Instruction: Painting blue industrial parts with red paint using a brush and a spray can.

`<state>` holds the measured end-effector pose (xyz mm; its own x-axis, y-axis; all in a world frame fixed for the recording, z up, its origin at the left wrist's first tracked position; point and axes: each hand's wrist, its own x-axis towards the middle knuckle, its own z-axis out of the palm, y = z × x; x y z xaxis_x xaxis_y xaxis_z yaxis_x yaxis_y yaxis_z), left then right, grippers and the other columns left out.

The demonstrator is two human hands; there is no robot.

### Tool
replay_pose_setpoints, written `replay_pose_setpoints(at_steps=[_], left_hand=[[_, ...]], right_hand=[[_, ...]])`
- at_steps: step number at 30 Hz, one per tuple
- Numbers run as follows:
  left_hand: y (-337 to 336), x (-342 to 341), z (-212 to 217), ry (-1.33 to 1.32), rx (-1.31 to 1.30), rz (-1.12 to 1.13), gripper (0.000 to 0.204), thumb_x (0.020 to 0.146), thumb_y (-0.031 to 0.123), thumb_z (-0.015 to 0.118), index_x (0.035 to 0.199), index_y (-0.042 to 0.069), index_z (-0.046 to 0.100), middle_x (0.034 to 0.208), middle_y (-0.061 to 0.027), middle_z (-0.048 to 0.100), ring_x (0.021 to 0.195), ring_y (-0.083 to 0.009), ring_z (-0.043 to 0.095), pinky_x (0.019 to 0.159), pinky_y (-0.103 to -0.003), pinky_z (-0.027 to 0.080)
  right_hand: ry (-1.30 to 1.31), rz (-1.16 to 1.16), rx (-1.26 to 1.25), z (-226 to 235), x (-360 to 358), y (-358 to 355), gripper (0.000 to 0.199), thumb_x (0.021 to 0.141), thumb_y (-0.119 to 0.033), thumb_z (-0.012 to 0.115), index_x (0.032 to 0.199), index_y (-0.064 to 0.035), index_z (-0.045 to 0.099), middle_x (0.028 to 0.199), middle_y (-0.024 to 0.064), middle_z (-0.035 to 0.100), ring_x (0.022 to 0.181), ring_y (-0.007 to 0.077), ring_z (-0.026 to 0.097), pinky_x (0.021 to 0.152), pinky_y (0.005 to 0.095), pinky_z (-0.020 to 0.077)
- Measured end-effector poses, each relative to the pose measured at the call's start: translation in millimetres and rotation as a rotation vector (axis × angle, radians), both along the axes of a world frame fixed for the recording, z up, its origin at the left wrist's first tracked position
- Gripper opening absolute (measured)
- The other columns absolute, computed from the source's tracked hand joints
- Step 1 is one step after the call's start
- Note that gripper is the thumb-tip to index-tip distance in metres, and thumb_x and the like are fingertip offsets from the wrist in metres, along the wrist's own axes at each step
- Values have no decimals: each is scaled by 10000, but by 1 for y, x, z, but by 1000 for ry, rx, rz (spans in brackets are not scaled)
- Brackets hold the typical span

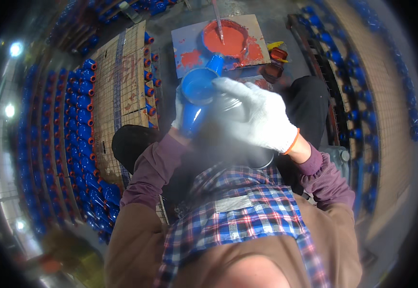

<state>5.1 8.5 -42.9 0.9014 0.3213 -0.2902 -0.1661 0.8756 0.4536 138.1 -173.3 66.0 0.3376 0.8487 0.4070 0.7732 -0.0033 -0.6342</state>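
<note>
A blue metal pipe fitting (197, 93) with a round open mouth is held up in front of me. My left hand (178, 111), in a white glove, grips its lower body from the left and is mostly hidden behind it. My right hand (259, 115), also in a white glove with an orange cuff, rests over the fitting's right side with fingers at the rim. Beyond the fitting sits a round pan of orange-red paint (226, 38) with a brush (218, 21) standing in it, on a paint-smeared cardboard sheet (187, 41).
Rows of blue fittings with orange-red ends (81, 120) are stacked at the left beside wire mesh and cardboard (122, 86). More blue fittings (362, 77) line a rack at the right. Small red containers (276, 60) lie near the paint pan. My dark-trousered knees flank the work.
</note>
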Motion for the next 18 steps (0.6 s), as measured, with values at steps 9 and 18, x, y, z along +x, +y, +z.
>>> replay_pose_setpoints(at_steps=[9, 18], left_hand=[[6, 9, -5, 30, 4, 41, 636, 975, 548, 359, 1277, 7, 505, 1198, -190, 586, 1080, -278, 612, 967, -422, 506], [2, 12, 12, 40, 99, 28, 575, 994, 496, 337, 1232, 12, 534, 1148, -166, 619, 1047, -264, 628, 921, -387, 527]], right_hand=[[59, 39, 59, -3, -2, -4, 680, 675, -402, 733, 1307, -202, 585, 910, 127, 647, 765, 308, 673, 680, 370, 545], [61, 5, 61, -8, -4, 4, 638, 677, -394, 730, 1274, -213, 595, 888, 127, 646, 771, 320, 665, 690, 386, 546]])
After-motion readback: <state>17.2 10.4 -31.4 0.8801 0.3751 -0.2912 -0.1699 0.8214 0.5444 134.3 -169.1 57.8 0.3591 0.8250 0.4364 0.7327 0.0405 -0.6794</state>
